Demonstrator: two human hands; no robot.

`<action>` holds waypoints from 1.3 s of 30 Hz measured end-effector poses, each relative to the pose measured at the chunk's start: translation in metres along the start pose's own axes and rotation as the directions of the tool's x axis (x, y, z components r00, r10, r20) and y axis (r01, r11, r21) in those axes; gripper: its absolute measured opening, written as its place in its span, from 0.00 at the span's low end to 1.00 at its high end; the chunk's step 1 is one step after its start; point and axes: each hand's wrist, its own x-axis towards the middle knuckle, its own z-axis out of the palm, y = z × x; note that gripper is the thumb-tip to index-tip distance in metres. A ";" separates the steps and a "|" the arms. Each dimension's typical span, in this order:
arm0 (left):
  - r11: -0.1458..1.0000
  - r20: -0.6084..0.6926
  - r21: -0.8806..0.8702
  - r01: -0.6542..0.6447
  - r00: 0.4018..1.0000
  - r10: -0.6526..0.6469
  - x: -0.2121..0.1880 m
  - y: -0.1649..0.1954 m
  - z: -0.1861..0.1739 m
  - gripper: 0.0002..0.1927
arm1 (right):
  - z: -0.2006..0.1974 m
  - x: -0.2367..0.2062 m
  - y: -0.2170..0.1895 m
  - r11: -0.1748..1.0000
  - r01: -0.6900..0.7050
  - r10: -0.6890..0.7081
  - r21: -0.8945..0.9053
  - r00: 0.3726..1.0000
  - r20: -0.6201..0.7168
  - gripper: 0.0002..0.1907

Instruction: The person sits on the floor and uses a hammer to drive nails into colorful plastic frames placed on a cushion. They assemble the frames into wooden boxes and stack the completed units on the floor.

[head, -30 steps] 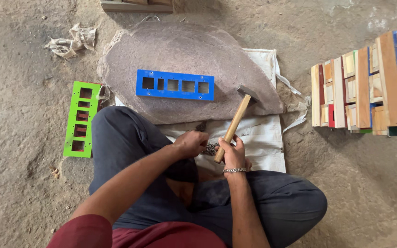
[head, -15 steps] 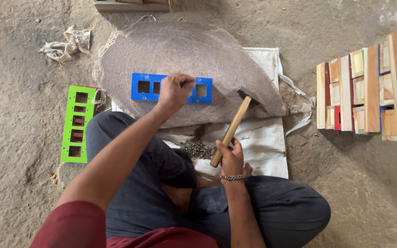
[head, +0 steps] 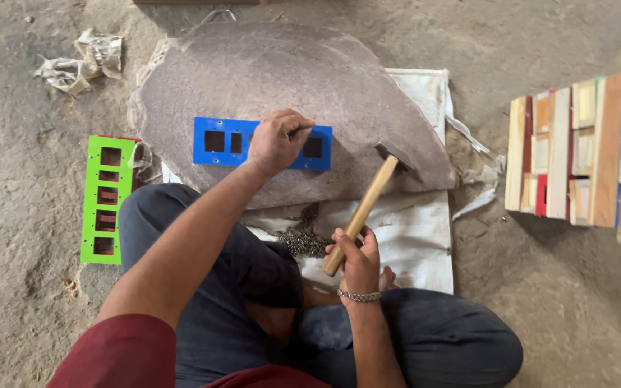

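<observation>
Currently our left hand [head: 276,141] presses on the blue plate [head: 217,141], fingers pinched, apparently on a small nail we can't make out, steadying it on the flat stone [head: 253,65]. Right hand [head: 357,260] grips the hammer [head: 372,197], head hovering just right of those fingers.

Blue panel [head: 233,142]: smooth, matt-painted board with square cut-outs; green panel [head: 106,199] alike. Hammer [head: 365,208]: pale bare wooden handle, dark dull metal head. Slab [head: 339,79]: rough grey stone, laid on coarse white woven sacking [head: 415,237]; stacked frames [head: 583,154]: raw and painted wood.
</observation>
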 end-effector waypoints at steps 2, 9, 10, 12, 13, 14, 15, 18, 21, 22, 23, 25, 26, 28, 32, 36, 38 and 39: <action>1.000 -0.009 0.024 0.014 1.000 -0.014 0.001 -0.002 0.001 0.05 | 0.003 0.003 -0.006 1.000 -0.009 0.008 0.026 0.999 0.031 0.28; 0.998 -0.001 0.007 0.059 0.998 -0.059 0.001 -0.002 0.001 0.05 | -0.001 0.006 -0.023 0.953 -0.132 0.116 0.273 0.990 0.074 0.18; 0.998 0.019 0.011 0.062 0.998 -0.063 0.001 -0.002 0.000 0.06 | -0.002 0.007 -0.025 0.935 -0.155 0.137 0.320 0.987 0.079 0.17; 0.997 0.062 0.019 0.072 0.995 -0.073 0.000 -0.001 -0.003 0.07 | -0.004 0.008 -0.027 0.927 -0.136 0.108 0.348 0.989 0.099 0.16; 0.998 0.058 0.024 0.062 0.996 -0.063 0.000 -0.001 -0.004 0.08 | -0.004 0.008 -0.028 0.924 -0.129 0.095 0.361 0.990 0.108 0.16; 0.998 0.055 0.028 0.052 0.997 -0.054 -0.001 0.000 -0.006 0.09 | -0.003 0.007 -0.028 0.933 -0.088 0.053 0.348 0.993 0.109 0.17; 0.999 0.050 0.032 0.041 0.998 -0.043 -0.001 0.000 -0.007 0.09 | -0.001 0.005 -0.028 0.941 -0.045 0.009 0.334 0.994 0.110 0.18; 0.999 0.043 0.020 0.032 0.999 -0.033 -0.001 0.001 -0.009 0.08 | 0.007 -0.007 -0.025 0.996 0.084 -0.085 0.039 0.996 0.011 0.28; 0.997 0.034 -0.018 0.072 0.997 -0.071 -0.001 0.000 -0.010 0.07 | 0.017 -0.023 -0.021 0.931 0.192 -0.211 -0.311 0.977 -0.029 0.35; 0.997 0.035 -0.009 0.074 0.997 -0.074 -0.001 0.000 -0.010 0.06 | 0.019 -0.028 -0.020 0.884 0.224 -0.256 -0.409 0.966 -0.023 0.36; 0.997 0.036 0.002 0.077 0.996 -0.077 -0.001 -0.001 -0.010 0.06 | 0.021 -0.031 -0.019 0.864 0.251 -0.281 -0.437 0.960 -0.003 0.37; 0.997 0.031 -0.001 0.072 0.997 -0.072 -0.001 -0.003 -0.010 0.05 | 0.023 -0.036 -0.019 0.817 0.309 -0.333 -0.486 0.942 0.040 0.39; 0.998 0.026 -0.013 0.065 0.998 -0.064 -0.001 -0.004 -0.010 0.05 | 0.024 -0.037 -0.018 0.786 0.307 -0.341 -0.536 0.939 0.038 0.39; 0.998 0.015 -0.029 0.051 0.999 -0.050 -0.001 -0.006 -0.011 0.05 | 0.025 -0.037 -0.017 0.714 0.298 -0.358 -0.634 0.933 0.035 0.39; 0.999 0.008 -0.031 0.033 0.999 -0.033 -0.001 -0.007 -0.012 0.06 | 0.029 -0.040 -0.017 0.439 0.441 -0.540 -0.783 0.826 0.163 0.39; 0.998 0.026 -0.019 0.065 0.998 -0.065 0.000 -0.005 -0.014 0.12 | 0.034 -0.044 -0.025 0.428 0.417 -0.499 -0.801 0.849 0.175 0.38; 0.986 0.089 -0.038 0.162 0.983 -0.158 0.001 -0.004 -0.015 0.16 | 0.037 -0.044 -0.030 0.394 0.450 -0.503 -0.802 0.835 0.222 0.36; 0.977 0.119 -0.045 0.209 0.972 -0.203 0.001 -0.003 -0.015 0.18 | 0.039 -0.043 -0.032 0.359 0.492 -0.526 -0.793 0.809 0.263 0.36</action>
